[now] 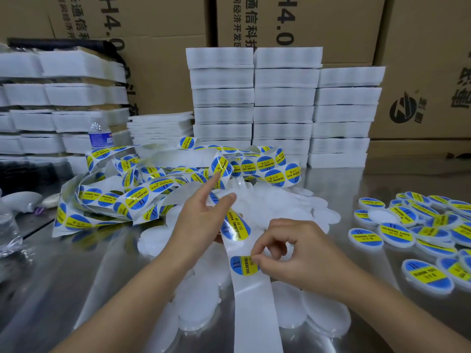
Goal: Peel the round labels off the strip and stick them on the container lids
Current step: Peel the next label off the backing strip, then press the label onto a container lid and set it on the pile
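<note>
A white backing strip (pixel 254 299) runs from the tangled pile toward me, carrying round blue-and-yellow labels. My left hand (pixel 201 220) holds the strip from its left side, thumb on it and index finger pointing up. My right hand (pixel 285 253) pinches the right edge of the nearest round label (pixel 242 265) between thumb and fingertips. Another label (pixel 235 226) sits on the strip just above it. Plain white lids (pixel 196 299) lie scattered on the metal table under and around my hands. Labelled lids (pixel 428 276) lie in a heap at the right.
A large tangle of label strip (pixel 142 189) covers the table's middle left. Stacks of white foam trays (pixel 283 105) stand behind it in front of cardboard boxes (pixel 420 72). A water bottle (pixel 100 135) stands at the left, with crumpled plastic (pixel 10 238) at the left edge.
</note>
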Available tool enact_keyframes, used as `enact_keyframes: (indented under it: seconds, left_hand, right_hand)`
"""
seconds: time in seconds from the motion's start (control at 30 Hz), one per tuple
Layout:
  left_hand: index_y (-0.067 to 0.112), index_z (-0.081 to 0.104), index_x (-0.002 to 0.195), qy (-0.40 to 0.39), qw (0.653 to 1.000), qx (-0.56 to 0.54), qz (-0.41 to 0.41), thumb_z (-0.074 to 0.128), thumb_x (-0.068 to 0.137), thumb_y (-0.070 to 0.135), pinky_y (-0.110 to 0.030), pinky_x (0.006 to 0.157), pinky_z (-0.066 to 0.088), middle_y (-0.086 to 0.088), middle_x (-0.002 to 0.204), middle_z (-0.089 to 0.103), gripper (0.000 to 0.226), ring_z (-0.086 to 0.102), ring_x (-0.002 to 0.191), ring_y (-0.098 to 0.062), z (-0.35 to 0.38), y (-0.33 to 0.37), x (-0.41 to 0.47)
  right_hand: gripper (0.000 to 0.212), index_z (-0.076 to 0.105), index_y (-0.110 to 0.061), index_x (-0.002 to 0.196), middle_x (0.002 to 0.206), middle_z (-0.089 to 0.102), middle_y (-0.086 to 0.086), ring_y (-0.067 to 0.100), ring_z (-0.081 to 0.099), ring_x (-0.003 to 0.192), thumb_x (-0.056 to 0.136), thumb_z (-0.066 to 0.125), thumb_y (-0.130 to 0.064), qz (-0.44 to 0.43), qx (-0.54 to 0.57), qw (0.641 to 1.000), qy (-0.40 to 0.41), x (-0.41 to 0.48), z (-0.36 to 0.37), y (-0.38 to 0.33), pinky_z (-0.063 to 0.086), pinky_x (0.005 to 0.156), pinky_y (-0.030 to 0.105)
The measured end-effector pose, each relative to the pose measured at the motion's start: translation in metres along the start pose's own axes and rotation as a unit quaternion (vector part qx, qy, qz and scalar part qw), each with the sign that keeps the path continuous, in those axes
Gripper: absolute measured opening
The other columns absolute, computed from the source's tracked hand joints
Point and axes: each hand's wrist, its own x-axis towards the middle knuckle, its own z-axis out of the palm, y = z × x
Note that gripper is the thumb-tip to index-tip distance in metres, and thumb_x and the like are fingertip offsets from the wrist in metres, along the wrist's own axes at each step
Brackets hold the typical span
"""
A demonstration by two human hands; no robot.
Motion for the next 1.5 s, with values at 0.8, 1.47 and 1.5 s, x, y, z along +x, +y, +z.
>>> enact_keyframes:
  seconds: [0.8,1.47,1.5]
  left_hand:
    - [0.062,0.058,0.104,0.017,0.991,-0.029,0.129,0.048,0.082,-0.012,-0.021,0.048,0.05,0.001,0.081,0.069,0.078,0.063,0.059,-0.014,-0.015,0.01,0.001]
    - [0.031,0.067,0.103,-0.268,0.962,-0.005,0.058,0.039,0.078,-0.024,-0.028,0.08,0.056,-0.003,0.099,0.075,0.067,0.069,0.097,-0.012,0.001,0.006,-0.027]
    - [0.03,0.067,0.102,-0.232,0.97,-0.007,0.065,0.039,0.078,-0.024,-0.031,0.082,0.057,-0.003,0.098,0.075,0.066,0.069,0.097,-0.013,0.004,0.005,-0.028]
  right_hand:
    - [0.045,0.057,-0.019,0.047,0.037,0.026,-0.003,0.012,0.024,0.035,0.087,0.049,-0.037,0.218,0.463,0.827,0.234,0.021,-0.042,0.013,0.032,0.049,0.026]
    - [0.022,0.061,-0.032,0.103,0.057,0.061,-0.006,0.015,0.048,0.056,0.084,0.057,-0.02,0.286,0.14,0.927,0.197,0.02,-0.031,0.04,0.038,0.06,0.028]
    - [0.035,0.055,-0.037,0.112,0.063,0.064,-0.006,0.014,0.05,0.058,0.085,0.057,-0.015,0.278,0.105,0.937,0.183,0.019,-0.029,0.043,0.037,0.057,0.025]
